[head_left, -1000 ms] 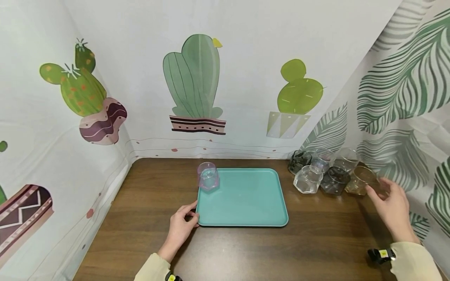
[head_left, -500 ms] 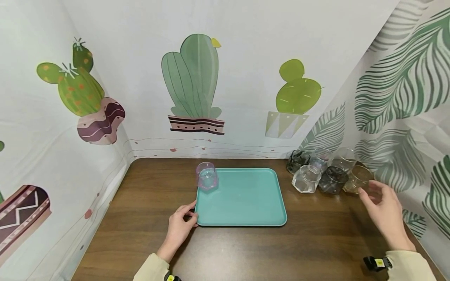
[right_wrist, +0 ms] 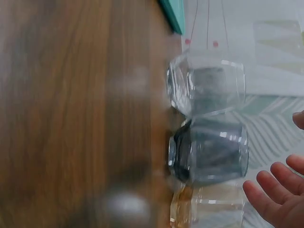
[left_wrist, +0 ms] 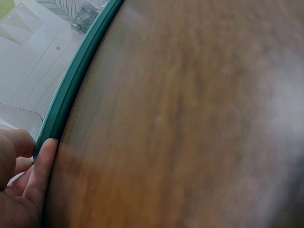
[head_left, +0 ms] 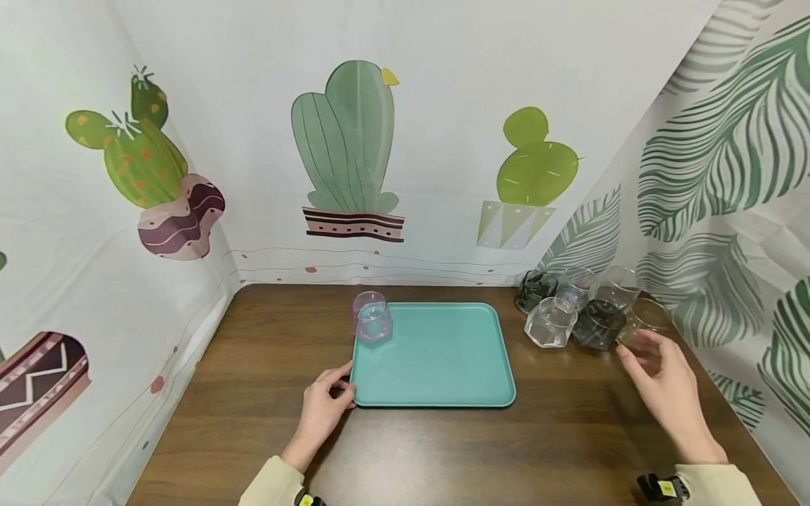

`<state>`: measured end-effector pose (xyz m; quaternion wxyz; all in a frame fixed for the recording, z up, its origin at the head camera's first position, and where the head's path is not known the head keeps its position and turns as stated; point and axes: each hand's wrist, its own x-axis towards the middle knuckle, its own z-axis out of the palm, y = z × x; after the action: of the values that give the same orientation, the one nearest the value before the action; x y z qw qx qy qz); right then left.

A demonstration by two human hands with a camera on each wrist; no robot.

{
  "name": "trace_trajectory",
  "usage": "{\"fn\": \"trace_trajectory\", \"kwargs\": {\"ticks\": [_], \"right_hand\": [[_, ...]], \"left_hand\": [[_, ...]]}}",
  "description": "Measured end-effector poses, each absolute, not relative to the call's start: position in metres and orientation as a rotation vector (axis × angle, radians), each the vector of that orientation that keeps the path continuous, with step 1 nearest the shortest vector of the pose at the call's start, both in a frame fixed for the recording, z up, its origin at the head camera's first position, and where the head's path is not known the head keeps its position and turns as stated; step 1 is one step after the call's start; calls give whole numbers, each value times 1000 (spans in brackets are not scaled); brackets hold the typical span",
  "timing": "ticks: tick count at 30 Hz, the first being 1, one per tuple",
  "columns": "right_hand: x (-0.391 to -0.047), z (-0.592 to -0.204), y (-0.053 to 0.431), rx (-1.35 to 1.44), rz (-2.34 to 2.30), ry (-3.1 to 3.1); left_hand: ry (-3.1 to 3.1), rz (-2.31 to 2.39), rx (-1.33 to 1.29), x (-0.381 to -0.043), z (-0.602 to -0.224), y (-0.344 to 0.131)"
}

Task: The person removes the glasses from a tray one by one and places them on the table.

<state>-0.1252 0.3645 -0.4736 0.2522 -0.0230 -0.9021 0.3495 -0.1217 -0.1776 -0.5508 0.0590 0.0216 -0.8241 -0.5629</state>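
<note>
A teal tray [head_left: 436,358] lies on the table, with a pink-tinted glass [head_left: 372,318] standing at its back left corner. My left hand [head_left: 325,407] pinches the tray's front left corner; in the left wrist view its fingertips [left_wrist: 46,147] are right at the rim. My right hand [head_left: 664,386] has its fingers apart and slightly bent, just in front of an amber glass [head_left: 650,314] that it partly covers. To the left of that are a dark grey glass [head_left: 598,325] and a clear faceted glass [head_left: 552,323]. In the right wrist view, fingertips [right_wrist: 259,190] appear beside the dark glass [right_wrist: 209,152].
Behind the front row stand a black-patterned glass [head_left: 536,290], a faintly tinted glass [head_left: 576,284] and another clear glass [head_left: 619,284]. White printed cloth [head_left: 443,161] walls the table's back and sides. The brown wooden table [head_left: 405,450] extends in front of the tray.
My right hand has moved left and slightly toward the front, from the right side of the amber glass to in front of it. The left hand stays at the tray corner.
</note>
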Motion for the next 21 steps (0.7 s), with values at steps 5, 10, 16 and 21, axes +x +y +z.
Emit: {"fn": "trace_trajectory", "kwargs": {"ticks": [5, 10, 16, 21], "right_hand": [[-123, -472, 349, 8, 979, -2430], [-123, -471, 331, 91, 1000, -2386], [-124, -470, 312, 112, 1107, -2379], [-123, -469, 296, 148, 1148, -2410]], "left_hand": [[-2498, -1707, 67, -122, -551, -177], [-2495, -1706, 63, -122, -550, -178], [-2497, -1700, 64, -122, -550, -178], [-2504, -1685, 57, -121, -549, -177]]}}
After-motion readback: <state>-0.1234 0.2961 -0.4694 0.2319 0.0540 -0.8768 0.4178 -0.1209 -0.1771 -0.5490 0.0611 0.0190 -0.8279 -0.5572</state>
